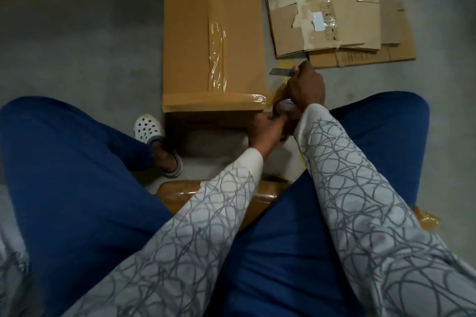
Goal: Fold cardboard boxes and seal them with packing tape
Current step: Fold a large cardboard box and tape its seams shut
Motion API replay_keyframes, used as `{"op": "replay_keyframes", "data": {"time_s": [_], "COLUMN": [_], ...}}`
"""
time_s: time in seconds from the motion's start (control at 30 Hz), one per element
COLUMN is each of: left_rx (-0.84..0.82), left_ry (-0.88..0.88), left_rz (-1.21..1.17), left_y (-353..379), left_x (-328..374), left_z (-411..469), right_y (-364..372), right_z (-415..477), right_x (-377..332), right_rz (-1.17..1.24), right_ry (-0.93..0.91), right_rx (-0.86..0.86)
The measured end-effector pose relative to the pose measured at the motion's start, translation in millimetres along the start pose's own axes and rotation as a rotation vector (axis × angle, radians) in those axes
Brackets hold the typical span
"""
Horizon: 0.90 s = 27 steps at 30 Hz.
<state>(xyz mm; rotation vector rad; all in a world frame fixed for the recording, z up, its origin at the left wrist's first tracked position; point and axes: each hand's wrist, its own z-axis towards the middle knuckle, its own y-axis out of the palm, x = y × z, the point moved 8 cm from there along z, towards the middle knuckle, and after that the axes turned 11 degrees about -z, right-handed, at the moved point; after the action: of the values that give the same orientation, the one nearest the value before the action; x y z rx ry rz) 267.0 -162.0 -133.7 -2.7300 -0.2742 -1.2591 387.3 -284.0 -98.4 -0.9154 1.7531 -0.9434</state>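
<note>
Box (195, 33), centre floor: we count top seam and near edge taped, strip at near-right corner seemingly uncut. Left hand (265, 125) grips tape roll (284, 108); right hand (306, 85) grips cutter (280, 72). Far right: flattened cartons (334, 8), likely unfolded stock.

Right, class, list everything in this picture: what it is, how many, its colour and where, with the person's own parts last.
cardboard box: one, tan, taped, floor centre.
flattened cardboard: stack, count unclear, brown, floor top right.
tape roll: one, brown, at the box's near right corner.
knife: one, grey blade, right of the box.
tape scrap: one, yellowish, floor far right.
clog: one, white, left of the box.
floor: grey, all around.
trousers: blue, both legs, foreground.
sleeves: two, pale with grey scribble pattern.
left hand: holds the tape roll.
right hand: grips the knife.
</note>
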Motion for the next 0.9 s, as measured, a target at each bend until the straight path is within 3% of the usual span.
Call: {"op": "replay_keyframes", "data": {"time_s": [0.07,0.13,0.23,0.33,0.53,0.73,0.83,0.9], "left_rx": [0.198,0.173,-0.04,-0.048,0.004,-0.027,-0.08,-0.042], "left_ry": [0.405,0.585,0.477,0.455,0.475,0.471,0.522,0.555], "left_rz": [0.487,0.756,1.026,1.212,1.246,1.242,1.031,0.656], "left_y": [-20,-21,-17,-16,-16,-29,-25,-24], "left_x": [24,31,6,-3,0,-1,17,40], "left_z": [-10,-16,2,5,3,3,0,-6], "right_y": [0,2,3,-1,-8,-66,-62,-55], "right_z": [3,3,1,-2,-13,-3,-9,-17], "right_x": [0,1,5,9,13,39,35,26], "right_rz": [-0.008,-0.017,-0.021,-0.014,0.04,0.117,0.192,0.243], "right_ry": [-0.012,-0.014,-0.009,-0.029,-0.092,-0.061,-0.088,-0.109], "right_rx": [0.021,0.027,0.051,0.081,0.089,0.264,0.237,0.212]}}
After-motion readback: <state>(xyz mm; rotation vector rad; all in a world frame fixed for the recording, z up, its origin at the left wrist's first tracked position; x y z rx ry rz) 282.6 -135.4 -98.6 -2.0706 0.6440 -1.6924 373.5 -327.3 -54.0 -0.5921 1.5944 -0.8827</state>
